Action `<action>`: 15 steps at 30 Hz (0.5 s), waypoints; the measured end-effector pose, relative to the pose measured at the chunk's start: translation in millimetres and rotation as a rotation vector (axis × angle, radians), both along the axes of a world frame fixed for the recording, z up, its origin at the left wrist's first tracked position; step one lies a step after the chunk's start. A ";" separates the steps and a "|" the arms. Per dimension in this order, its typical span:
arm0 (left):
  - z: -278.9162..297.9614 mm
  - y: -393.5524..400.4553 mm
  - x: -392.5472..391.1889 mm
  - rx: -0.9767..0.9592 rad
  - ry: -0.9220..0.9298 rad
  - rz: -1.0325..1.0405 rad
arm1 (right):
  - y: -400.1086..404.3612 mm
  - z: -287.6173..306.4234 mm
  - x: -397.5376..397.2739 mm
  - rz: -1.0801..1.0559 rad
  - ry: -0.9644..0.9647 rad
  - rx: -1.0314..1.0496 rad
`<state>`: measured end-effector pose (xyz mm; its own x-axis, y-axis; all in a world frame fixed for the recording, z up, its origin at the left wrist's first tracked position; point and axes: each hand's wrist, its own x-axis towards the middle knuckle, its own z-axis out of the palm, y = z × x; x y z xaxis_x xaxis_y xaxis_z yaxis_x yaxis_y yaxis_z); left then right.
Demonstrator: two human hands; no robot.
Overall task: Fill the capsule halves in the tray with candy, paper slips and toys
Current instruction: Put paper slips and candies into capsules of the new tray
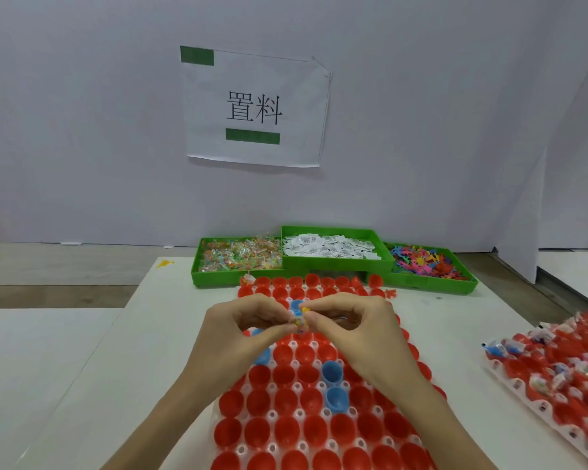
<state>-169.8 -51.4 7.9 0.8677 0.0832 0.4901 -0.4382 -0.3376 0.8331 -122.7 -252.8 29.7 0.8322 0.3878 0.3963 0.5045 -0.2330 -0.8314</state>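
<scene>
A clear tray on the table holds rows of empty red capsule halves and a few blue ones. Both hands meet above the tray's middle. My left hand and my right hand pinch a small wrapped candy packet between thumbs and fingertips. Behind the tray stand three green bins: wrapped candy at left, white paper slips in the middle, colourful plastic toys at right.
A second tray at the right edge holds red halves filled with packets and slips. A paper sign hangs on the white wall behind. A small yellow toy lies on the table at far left of the bins.
</scene>
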 end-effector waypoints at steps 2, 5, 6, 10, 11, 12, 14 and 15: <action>-1.1 0.0 0.5 0.015 0.003 -0.018 | -2.1 -1.9 0.3 0.005 0.025 0.012; -3.0 0.4 0.8 0.014 -0.004 -0.010 | -3.8 -4.4 -0.2 0.039 0.021 0.000; -3.2 0.9 1.0 0.009 -0.006 -0.007 | -3.9 -5.0 -0.6 0.061 0.021 -0.005; -3.2 2.5 1.6 -0.050 0.018 -0.018 | -2.6 -8.5 -2.0 0.120 0.037 -0.013; -3.7 2.0 1.8 -0.057 0.026 -0.029 | -2.3 -8.8 -1.5 0.110 0.037 -0.018; -4.9 1.3 1.8 -0.058 0.027 -0.042 | -2.5 -8.9 -0.8 0.099 0.040 -0.021; -6.5 -0.9 1.5 -0.053 0.014 -0.058 | -3.5 -8.6 0.6 0.090 0.055 -0.014; -6.7 -1.5 1.5 -0.055 0.008 -0.060 | -4.0 -8.3 1.2 0.094 0.068 -0.005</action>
<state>-168.2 -52.9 1.2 0.8759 0.0578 0.4791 -0.4493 -0.2649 0.8532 -121.5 -256.8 21.4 0.8172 0.4668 0.3381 0.4666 -0.1915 -0.8635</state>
